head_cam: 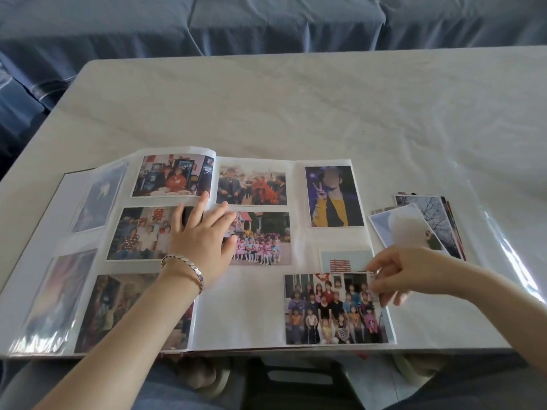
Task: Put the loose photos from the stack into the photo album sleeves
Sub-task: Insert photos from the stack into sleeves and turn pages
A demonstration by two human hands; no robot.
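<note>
Group photo [331,309] lies at the lower right of the open album [245,309], its upper right corner pinched by the right grip [396,276]. The left grip [201,241], released with fingers spread flat, presses the pages near the spine. The stack of loose photos [420,223] sits on the table [296,99] just right of the album.

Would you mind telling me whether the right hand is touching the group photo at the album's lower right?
Touching. In the head view the right hand pinches the top right corner of the group photo.
</note>
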